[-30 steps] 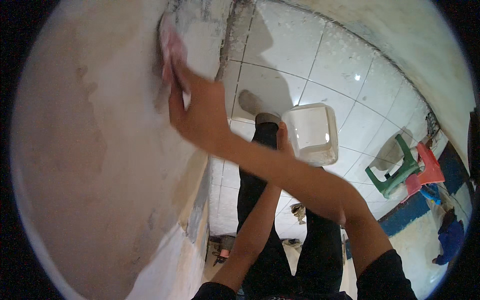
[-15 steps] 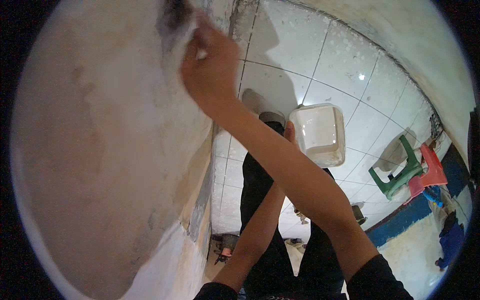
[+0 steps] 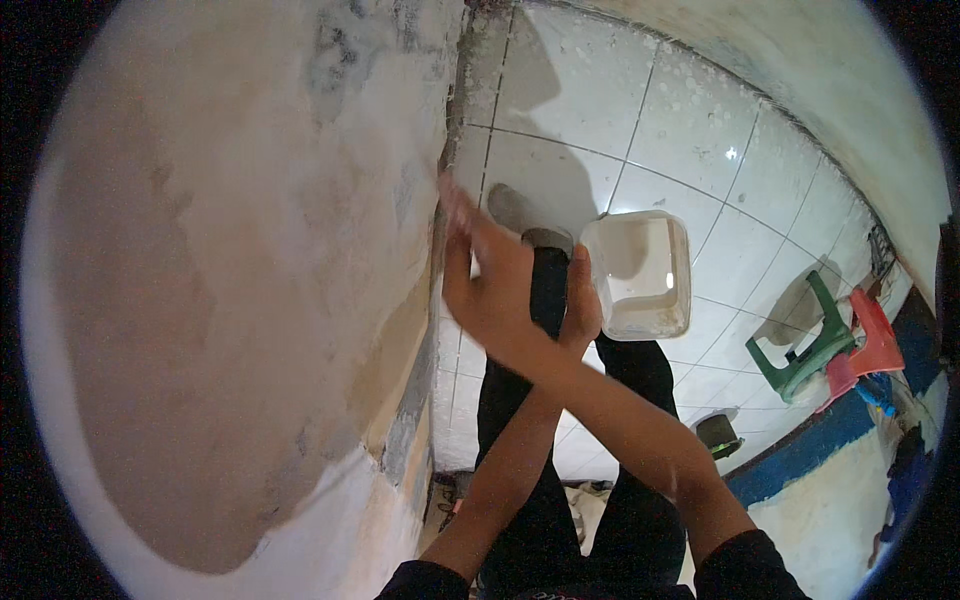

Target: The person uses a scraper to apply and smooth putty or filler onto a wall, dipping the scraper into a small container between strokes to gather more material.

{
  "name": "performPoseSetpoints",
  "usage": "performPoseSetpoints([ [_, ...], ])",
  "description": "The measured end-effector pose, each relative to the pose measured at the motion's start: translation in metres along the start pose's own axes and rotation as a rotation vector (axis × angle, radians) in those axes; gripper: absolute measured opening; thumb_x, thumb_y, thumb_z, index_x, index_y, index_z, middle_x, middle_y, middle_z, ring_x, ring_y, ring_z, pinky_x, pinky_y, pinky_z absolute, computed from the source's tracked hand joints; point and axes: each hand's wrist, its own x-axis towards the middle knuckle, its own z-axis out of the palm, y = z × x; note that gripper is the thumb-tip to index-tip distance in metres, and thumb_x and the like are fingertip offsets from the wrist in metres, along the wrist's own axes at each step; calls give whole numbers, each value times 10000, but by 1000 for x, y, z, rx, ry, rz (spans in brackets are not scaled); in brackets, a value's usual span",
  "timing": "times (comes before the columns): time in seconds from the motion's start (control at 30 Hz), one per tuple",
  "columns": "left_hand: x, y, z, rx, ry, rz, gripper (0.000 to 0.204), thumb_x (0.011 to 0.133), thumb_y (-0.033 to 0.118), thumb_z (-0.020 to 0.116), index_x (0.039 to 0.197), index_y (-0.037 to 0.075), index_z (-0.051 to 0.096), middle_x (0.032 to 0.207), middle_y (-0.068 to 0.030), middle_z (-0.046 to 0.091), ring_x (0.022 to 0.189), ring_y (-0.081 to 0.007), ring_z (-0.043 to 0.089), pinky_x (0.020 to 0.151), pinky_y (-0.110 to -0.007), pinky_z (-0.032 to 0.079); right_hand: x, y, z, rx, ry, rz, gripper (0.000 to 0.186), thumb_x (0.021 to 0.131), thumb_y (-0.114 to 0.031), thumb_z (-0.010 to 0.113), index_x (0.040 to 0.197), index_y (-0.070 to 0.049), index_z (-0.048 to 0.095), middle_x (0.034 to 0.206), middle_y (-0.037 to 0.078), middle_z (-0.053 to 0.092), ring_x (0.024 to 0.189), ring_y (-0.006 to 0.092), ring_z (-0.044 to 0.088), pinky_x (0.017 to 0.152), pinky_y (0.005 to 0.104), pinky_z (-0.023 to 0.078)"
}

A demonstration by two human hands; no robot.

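Observation:
My left hand point(image 3: 582, 305) grips the left side of a squarish white plastic tub point(image 3: 660, 312) with some pale contents. My right forearm crosses over my left one. My right hand point(image 3: 488, 275) is beside the tub, by the right edge of the plastered wall point(image 3: 220, 300). Its fingers are smeared by motion, so I cannot tell what they hold or whether they touch the wall. Pale and dark mottled patches mark the wall's upper part.
Below are a white tiled floor point(image 3: 700, 150) and my legs in dark trousers. Stacked green point(image 3: 815, 360) and red point(image 3: 875, 330) plastic stools stand at the right, near a dark container point(image 3: 718, 435). A curved-looking pale wall point(image 3: 850, 70) bounds the upper right.
My right hand has come down and rightward from high on the wall, where it held a pink cloth a second ago. The tub has shifted slightly rightward in view.

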Motion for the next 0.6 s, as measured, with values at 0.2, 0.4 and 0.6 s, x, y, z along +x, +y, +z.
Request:
performPoseSetpoints([
  [0.2,0,0,16,41,57,-28,693,945,581,333,1304,-6,413,1235,-113,500,1150,-203,458,1024,-356,316,23,9,64,30,-57,-83,414,769,27,514,1182,30,540,852,273,598,736,417,605,672,403,495],
  [0.4,7,0,2,-2,24,-21,711,935,601,333,1313,3,408,1244,-115,499,1158,-210,462,1028,-362,323,-69,-34,30,192,-399,147,390,777,62,525,1165,34,537,979,274,616,853,347,658,696,370,525],
  [0.6,6,10,9,-25,23,-5,717,931,608,333,1316,7,407,1250,-115,498,1161,-214,465,1028,-365,328,-33,-15,19,-6,-257,392,226,812,22,523,1021,60,600,887,241,646,705,239,686,613,317,517],
])
